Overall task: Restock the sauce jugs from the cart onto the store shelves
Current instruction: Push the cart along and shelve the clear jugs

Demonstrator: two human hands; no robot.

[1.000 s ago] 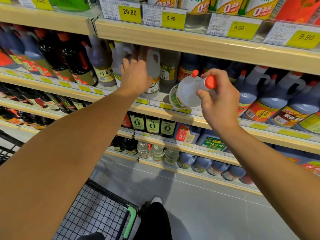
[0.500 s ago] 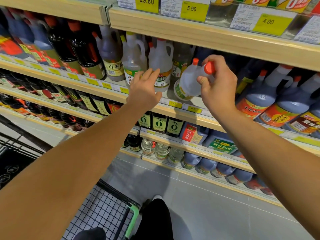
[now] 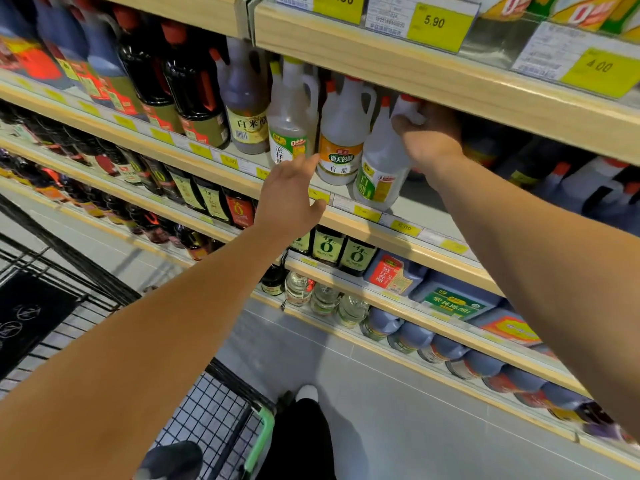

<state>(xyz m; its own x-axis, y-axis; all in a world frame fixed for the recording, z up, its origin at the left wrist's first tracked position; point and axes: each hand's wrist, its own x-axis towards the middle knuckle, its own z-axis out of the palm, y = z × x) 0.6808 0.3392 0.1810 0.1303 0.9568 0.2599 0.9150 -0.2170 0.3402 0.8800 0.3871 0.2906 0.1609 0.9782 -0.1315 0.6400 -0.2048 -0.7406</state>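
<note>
**Jug swung upright onto the shelf**

Tilted on its side a second ago, the clear jug [image 3: 382, 161] now stands nearly upright on the shelf [image 3: 408, 244], touching the orange-labelled jug [image 3: 341, 140] beside it; placement looks almost done. Nearest, the left hand [image 3: 289, 199] hovers with fingers spread, holding nothing. Farther in, the right hand [image 3: 431, 140] grips the jug's handle.

I see both my forearms [image 3: 194, 306] bare, no sleeves showing, black trousers [image 3: 301, 441] below, and a white shoe toe [image 3: 307, 392] near the floor.
</note>
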